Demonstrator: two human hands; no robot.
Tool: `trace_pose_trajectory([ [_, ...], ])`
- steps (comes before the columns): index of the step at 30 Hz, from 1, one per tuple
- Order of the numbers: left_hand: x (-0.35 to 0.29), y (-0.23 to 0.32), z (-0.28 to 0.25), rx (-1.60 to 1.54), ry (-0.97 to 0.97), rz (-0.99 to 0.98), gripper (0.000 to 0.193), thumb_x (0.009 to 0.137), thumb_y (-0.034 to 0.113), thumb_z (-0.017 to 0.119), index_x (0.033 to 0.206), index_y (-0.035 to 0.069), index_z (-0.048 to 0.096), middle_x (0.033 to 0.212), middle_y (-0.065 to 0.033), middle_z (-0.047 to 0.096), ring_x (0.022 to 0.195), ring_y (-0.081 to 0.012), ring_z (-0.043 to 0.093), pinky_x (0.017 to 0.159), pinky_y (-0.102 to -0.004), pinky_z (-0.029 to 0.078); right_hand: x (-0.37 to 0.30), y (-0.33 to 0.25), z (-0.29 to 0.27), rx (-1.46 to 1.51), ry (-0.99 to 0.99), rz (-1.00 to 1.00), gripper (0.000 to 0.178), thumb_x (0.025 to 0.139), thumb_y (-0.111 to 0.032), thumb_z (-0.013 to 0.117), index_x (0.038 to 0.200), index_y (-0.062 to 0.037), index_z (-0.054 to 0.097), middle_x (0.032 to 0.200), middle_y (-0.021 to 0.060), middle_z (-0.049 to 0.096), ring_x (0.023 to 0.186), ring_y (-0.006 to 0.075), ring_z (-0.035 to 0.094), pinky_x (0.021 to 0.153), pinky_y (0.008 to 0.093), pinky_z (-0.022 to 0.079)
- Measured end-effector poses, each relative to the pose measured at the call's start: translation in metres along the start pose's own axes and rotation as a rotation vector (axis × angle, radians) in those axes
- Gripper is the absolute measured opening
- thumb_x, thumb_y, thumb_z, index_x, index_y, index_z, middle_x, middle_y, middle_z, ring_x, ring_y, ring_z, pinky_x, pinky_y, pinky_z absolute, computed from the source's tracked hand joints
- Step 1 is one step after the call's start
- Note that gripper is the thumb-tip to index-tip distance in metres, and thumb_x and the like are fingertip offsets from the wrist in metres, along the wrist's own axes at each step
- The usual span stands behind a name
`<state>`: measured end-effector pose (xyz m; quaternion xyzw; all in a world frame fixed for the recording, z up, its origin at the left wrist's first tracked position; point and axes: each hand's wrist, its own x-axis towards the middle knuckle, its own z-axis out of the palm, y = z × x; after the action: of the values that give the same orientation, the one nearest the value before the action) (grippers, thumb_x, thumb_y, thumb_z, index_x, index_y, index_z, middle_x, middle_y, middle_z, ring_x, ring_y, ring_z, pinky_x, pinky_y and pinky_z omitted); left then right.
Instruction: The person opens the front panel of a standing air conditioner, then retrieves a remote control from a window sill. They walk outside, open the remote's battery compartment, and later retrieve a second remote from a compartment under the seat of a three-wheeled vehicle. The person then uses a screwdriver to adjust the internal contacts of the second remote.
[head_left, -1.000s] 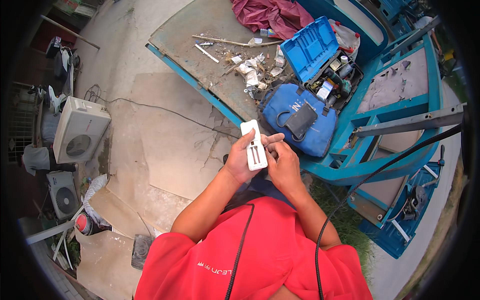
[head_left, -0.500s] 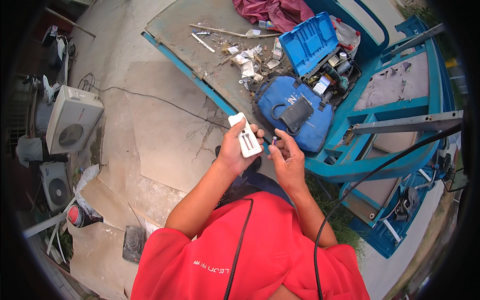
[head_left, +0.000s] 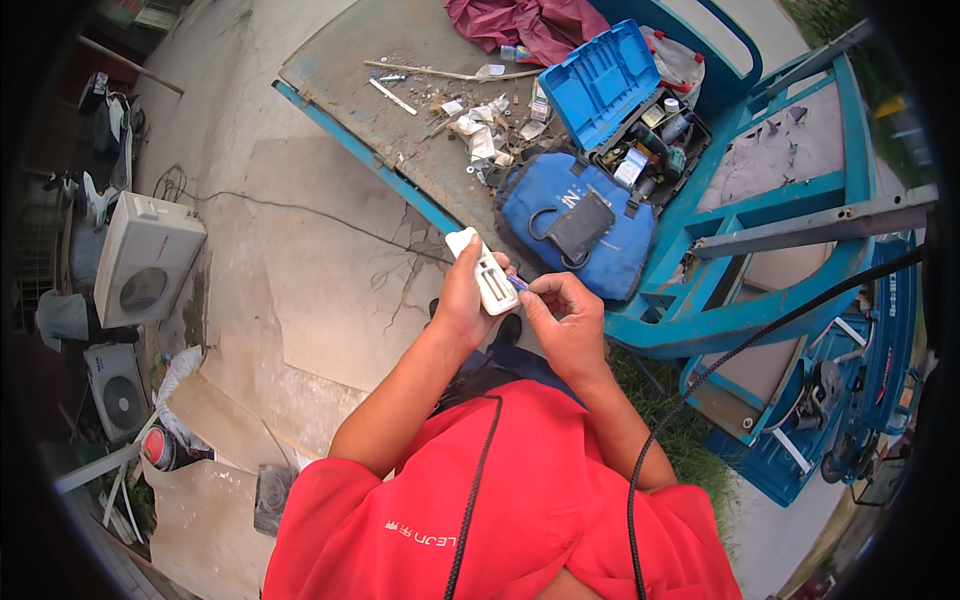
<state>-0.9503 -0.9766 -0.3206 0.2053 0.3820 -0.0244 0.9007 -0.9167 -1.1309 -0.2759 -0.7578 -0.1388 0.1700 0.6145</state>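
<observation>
A white remote control (head_left: 492,284) rests in my left hand (head_left: 462,297), its back facing up and its battery compartment uncovered. The slots look bare of batteries. My left fingers wrap round its sides. Between the thumb and fingers of my right hand (head_left: 568,318) is a small battery (head_left: 517,283) with a purple-blue wrapper. Its end is right beside the remote's edge; whether they touch I cannot tell.
A blue-framed truck bed (head_left: 400,185) stretches ahead, with a blue bag (head_left: 590,240), an open toolbox (head_left: 655,150), scraps of paper (head_left: 480,130) and maroon cloth (head_left: 530,25). Air-conditioner units (head_left: 150,255) stand at the left. A black cable (head_left: 760,340) hangs at my right.
My right hand has brought the battery leftward, from a short gap away to the remote's edge. The battery has turned from upright to slanted. My left hand still holds the remote.
</observation>
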Motion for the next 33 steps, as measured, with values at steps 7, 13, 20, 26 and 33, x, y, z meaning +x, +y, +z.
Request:
trace_pose_trajectory([
  [7,-0.02,0.003,-0.014,0.278,0.04,0.106,0.046,0.107,0.049,0.044,0.097,0.007,0.061,0.084,-0.0077,0.066,0.07,-0.0156,0.065,0.061,-0.0309,0.053,-0.013,-0.003,0.027,-0.326,0.194,-0.311,0.011,0.088,-0.002,0.077,0.087,-0.0003,0.066,0.08,0.0085,0.068,0.065,0.0154,0.067,0.057,0.0305,0.052],
  [13,-0.047,0.011,-0.036,-0.048,-0.053,-0.104,0.048,0.108,0.046,0.038,0.1,0.006,0.063,0.122,-0.0216,0.067,0.087,-0.0258,0.07,0.071,-0.0372,0.057,-0.021,0.0,0.043,-0.117,-0.119,0.255,0.014,0.09,-0.008,0.074,0.089,0.0036,0.066,0.091,0.0186,0.075,0.074,0.0275,0.076,0.064,0.0373,0.057],
  [20,-0.079,0.025,-0.065,0.009,0.159,-0.005,0.046,0.105,0.051,0.041,0.09,0.011,0.06,0.084,-0.0074,0.062,0.065,-0.0175,0.057,0.048,-0.0301,0.041,-0.007,0.016,0.033,-0.222,-0.163,0.232,0.02,0.093,-0.012,0.074,0.106,0.0034,0.072,0.092,0.0145,0.074,0.079,0.0176,0.071,0.07,0.0321,0.055],
  [26,-0.099,0.04,-0.087,-0.156,-0.058,-0.057,0.046,0.104,0.051,0.042,0.09,0.011,0.059,0.088,-0.0072,0.06,0.067,-0.0165,0.054,0.047,-0.0284,0.04,0.028,0.041,-0.003,-0.926,0.492,0.357,0.092,0.087,-0.054,0.075,0.152,0.0004,0.04,0.142,0.0275,0.05,0.131,0.0447,0.051,0.108,0.0512,0.045],
  [33,-0.113,0.064,-0.112,-0.403,-0.266,-0.103,0.043,0.103,0.048,0.049,0.093,0.008,0.059,0.087,-0.0062,0.054,0.063,-0.0144,0.044,0.045,-0.024,0.033,0.043,0.082,-0.05,-0.941,0.379,0.636,0.106,0.077,-0.058,0.077,0.153,0.0043,0.037,0.146,0.03,0.049,0.134,0.0477,0.049,0.111,0.0517,0.043],
])
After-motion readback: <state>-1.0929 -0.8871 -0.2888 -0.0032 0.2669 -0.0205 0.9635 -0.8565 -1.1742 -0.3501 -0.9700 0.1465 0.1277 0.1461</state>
